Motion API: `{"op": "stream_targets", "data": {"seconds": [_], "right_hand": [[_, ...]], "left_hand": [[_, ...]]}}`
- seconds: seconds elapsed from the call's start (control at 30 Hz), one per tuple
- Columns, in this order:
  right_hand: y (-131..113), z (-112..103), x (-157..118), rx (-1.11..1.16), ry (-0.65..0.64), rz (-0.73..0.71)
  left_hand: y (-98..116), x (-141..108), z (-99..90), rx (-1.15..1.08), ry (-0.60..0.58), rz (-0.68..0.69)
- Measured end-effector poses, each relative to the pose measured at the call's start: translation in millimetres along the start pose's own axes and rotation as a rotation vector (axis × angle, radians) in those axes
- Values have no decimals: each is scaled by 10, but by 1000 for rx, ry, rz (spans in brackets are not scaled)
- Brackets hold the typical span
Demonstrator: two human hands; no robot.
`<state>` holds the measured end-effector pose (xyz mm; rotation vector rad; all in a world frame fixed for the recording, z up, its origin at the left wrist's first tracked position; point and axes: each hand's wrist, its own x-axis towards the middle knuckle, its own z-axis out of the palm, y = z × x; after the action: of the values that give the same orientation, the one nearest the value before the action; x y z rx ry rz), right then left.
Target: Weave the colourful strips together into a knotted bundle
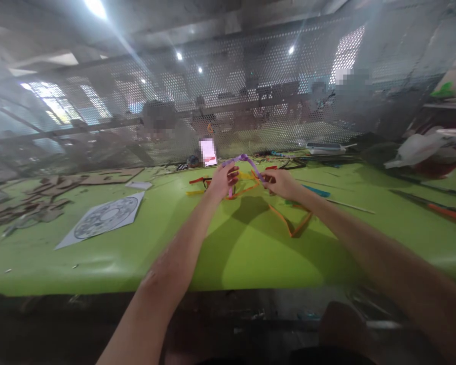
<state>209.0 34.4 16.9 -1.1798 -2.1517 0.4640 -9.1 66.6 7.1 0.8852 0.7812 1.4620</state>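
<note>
A purple strip (251, 164) arches between my two hands above the green tabletop. My left hand (224, 181) has its fingers curled around the strip's left end. The right end is pinched in the fingers of my right hand (278, 182). Beneath and between the hands lie several coloured strips, orange, yellow, red and pink, some partly hidden by my fingers. Below my right hand, a bent orange strip (292, 234) forms a V on the table. A blue strip (316, 191) lies just beyond my right wrist.
On the green table (167, 263), a printed sheet with a ring pattern (108, 217) lies left, near brown cardboard scraps (41, 195). A perforated metal screen (228, 81) rises behind. At right are an orange-handled tool (446, 210) and a plastic bag (418, 149).
</note>
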Motion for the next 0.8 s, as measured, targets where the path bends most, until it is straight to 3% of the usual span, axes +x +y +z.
{"op": "stream_targets", "data": {"seconds": [0.07, 0.13, 0.2, 0.27, 0.53, 0.67, 0.8], "right_hand": [[-6, -3, -4, 25, -5, 17], [-9, -10, -8, 61, -12, 48], [-15, -20, -13, 93, -6, 64], [-30, -30, -16, 101, 16, 65], [-88, -77, -12, 168, 81, 97], [-112, -74, -29, 191, 41, 112], [-170, -125, -25, 197, -51, 128]], "left_hand": [[6, 11, -15, 46, 46, 37], [21, 38, -52, 164, 183, 121], [35, 74, -95, 326, 337, 270], [35, 110, -125, 444, 373, 441], [-106, 99, -95, 1027, 98, 962], [-118, 55, -90, 1082, -10, 1036], [-95, 26, -73, 1135, -146, 1009]]}}
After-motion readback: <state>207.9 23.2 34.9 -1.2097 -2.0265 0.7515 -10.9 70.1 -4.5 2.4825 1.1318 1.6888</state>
